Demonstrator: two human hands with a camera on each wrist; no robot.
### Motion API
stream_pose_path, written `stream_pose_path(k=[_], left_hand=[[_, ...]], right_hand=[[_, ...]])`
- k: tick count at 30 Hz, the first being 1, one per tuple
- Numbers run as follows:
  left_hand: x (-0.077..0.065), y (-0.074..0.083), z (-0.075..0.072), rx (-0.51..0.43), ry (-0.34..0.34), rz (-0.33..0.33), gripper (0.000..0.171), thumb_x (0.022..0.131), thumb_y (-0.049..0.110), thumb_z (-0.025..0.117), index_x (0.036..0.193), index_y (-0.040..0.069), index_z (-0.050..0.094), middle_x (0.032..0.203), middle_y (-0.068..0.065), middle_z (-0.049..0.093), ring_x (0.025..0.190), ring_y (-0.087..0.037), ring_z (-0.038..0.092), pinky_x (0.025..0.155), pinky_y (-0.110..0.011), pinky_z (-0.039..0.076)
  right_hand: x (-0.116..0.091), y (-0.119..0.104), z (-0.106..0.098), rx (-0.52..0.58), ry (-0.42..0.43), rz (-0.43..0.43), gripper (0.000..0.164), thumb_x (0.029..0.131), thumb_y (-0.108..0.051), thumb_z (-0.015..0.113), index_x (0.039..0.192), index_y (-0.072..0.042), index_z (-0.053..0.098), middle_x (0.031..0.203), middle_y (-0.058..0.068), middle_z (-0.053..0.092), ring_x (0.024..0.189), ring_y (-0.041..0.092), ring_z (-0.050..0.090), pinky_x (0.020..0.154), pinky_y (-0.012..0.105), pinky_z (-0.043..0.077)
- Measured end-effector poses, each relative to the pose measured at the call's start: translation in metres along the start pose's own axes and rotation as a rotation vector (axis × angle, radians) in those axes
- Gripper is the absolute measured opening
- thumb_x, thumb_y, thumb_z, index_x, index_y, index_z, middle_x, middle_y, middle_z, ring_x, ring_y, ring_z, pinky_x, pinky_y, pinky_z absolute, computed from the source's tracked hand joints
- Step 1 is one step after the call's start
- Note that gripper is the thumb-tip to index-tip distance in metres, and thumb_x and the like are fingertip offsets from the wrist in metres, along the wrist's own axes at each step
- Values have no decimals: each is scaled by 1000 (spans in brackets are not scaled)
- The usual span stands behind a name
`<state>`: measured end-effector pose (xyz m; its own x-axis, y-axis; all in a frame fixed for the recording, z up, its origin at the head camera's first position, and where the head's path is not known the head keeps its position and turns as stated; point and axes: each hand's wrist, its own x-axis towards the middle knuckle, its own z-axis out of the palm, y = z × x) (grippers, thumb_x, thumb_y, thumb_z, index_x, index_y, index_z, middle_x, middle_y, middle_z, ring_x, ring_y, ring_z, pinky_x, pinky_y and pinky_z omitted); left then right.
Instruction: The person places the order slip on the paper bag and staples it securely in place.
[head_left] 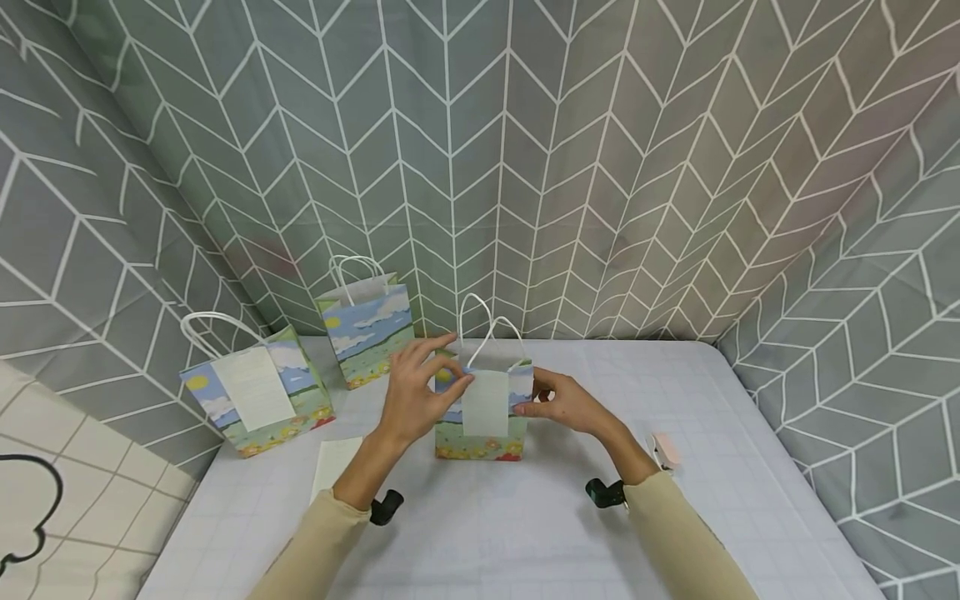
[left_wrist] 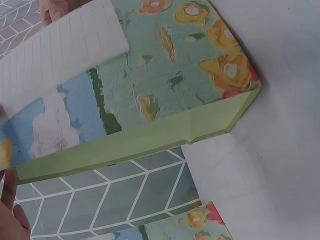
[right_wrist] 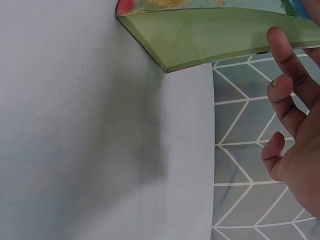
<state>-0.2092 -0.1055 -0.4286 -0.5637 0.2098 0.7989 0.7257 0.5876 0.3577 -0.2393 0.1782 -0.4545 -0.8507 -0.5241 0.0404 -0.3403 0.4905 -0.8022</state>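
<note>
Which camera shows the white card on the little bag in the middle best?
The head view: the whole white card shows on the middle bag, between both hands. The left wrist view shows only a lined part of it, very close. The right wrist view shows just the bag's green side, no card.
</note>
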Motion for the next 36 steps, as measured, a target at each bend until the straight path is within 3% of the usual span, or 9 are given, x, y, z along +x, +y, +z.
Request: stream_pose_path(k=[8, 17, 26, 32, 36], left_hand=[[0, -1, 0, 44, 1, 39, 17, 80, 27, 87, 80, 22, 71, 109, 2, 72, 109, -26, 58, 87, -50, 34], [1, 1, 1, 57, 25, 33, 23, 76, 27, 90, 87, 20, 71, 94, 3, 71, 103, -25, 58, 84, -49, 32], [0, 2, 4, 39, 29, 13, 29, 77, 25, 90, 98, 16, 72, 93, 1, 72, 98, -24, 57, 82, -48, 32], [0, 4, 4, 27, 29, 2, 39, 77, 23, 90, 110, 14, 71, 95, 0, 73, 96, -23, 57, 81, -47, 31], [1, 4, 3, 38, 23, 10, 40, 78, 24, 89, 114, 13, 73, 94, 0, 72, 95, -24, 57, 81, -47, 31]], right_hand=[[-2, 0, 1, -20, 0, 0, 38, 87, -39, 80, 119, -23, 65, 93, 0, 64, 86, 22, 56, 69, 35, 47], [-3, -1, 2, -27, 6, -6, 34, 87, -39, 79, 114, -23, 64, 93, -1, 64, 86, 20, 56, 68, 35, 47], [-3, 1, 4, -65, 49, -15, 31, 85, -42, 80, 99, -23, 60, 86, 2, 53, 78, 21, 45, 62, 29, 35], [-1, -7, 5, -4, 63, -76, 38, 86, -35, 82, 117, -22, 63, 99, 5, 58, 88, 31, 53, 74, 31, 41], [-2, -24, 4, -8, 128, -143, 40, 87, -33, 81, 121, -24, 63, 100, 8, 57, 86, 25, 48, 74, 32, 39]])
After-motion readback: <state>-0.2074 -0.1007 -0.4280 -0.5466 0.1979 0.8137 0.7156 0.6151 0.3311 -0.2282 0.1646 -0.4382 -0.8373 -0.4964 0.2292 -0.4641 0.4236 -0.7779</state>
